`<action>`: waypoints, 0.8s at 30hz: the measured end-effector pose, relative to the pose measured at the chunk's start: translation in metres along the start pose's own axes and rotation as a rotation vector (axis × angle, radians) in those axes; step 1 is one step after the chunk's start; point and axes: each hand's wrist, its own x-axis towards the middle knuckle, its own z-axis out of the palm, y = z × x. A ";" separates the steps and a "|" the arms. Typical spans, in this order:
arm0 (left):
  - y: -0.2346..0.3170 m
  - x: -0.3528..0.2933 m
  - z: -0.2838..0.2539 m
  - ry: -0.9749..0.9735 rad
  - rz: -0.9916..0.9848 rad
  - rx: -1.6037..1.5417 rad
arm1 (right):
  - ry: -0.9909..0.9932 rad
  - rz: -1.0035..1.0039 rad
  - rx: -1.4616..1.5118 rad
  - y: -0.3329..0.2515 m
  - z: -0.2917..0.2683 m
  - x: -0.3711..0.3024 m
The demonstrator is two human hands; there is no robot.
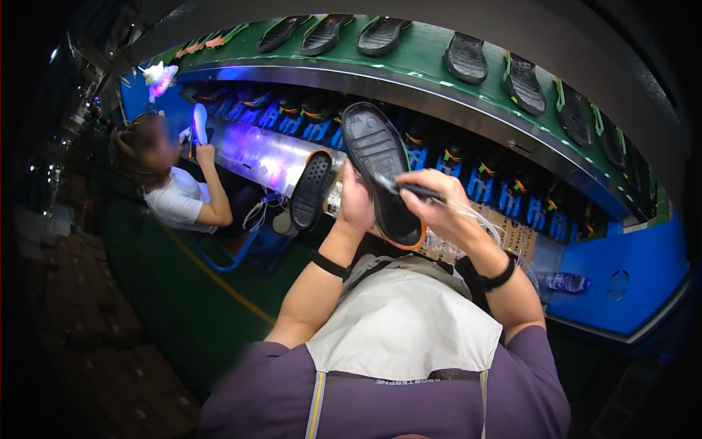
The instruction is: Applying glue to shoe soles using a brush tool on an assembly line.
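A black shoe sole (369,143) with an orange edge at its heel is held upright, hollow inner side facing me. Around its left edge closes my left hand (356,201). My right hand (436,197) grips a black-handled brush (420,192), whose pale, blurred tip meets the middle of the sole. Another black sole (311,192), dotted with holes and rimmed in orange, lies just left of my left hand.
Black soles (466,58) ride on a green conveyor belt (428,45) above. Below it, a rack of blue holders (479,186) carries dark shoe parts. A plastic bottle (568,282) lies at right. To the left, a person (179,192) holds up a violet-lit sole (199,124).
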 end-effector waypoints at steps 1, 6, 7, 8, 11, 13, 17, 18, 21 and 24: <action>0.005 0.001 -0.005 -0.073 -0.009 -0.002 | -0.089 -0.029 -0.074 -0.001 -0.011 -0.007; 0.006 0.005 0.007 0.029 -0.029 -0.004 | -0.223 0.081 0.036 -0.017 -0.038 -0.007; 0.001 0.006 0.012 0.144 0.014 0.019 | -0.054 0.109 0.205 -0.019 -0.036 0.002; -0.003 0.004 0.013 0.070 0.028 -0.039 | 0.048 0.108 0.238 -0.021 -0.034 0.012; -0.009 -0.001 0.038 0.022 -0.076 -0.093 | 0.293 0.109 0.354 -0.009 -0.015 0.035; -0.020 -0.006 0.035 0.125 -0.091 0.047 | 0.330 -0.087 0.328 -0.005 0.002 0.042; -0.007 -0.006 0.039 -0.029 -0.078 0.042 | -0.118 -0.110 0.434 0.009 -0.013 0.041; -0.004 -0.006 0.036 -0.061 -0.094 -0.030 | -0.093 -0.081 0.514 0.007 -0.014 0.041; -0.003 -0.006 0.041 -0.047 -0.020 -0.076 | 0.182 0.017 0.455 0.000 -0.010 0.045; -0.003 -0.006 0.039 -0.049 -0.019 -0.057 | 0.003 -0.425 -0.098 -0.001 -0.013 0.048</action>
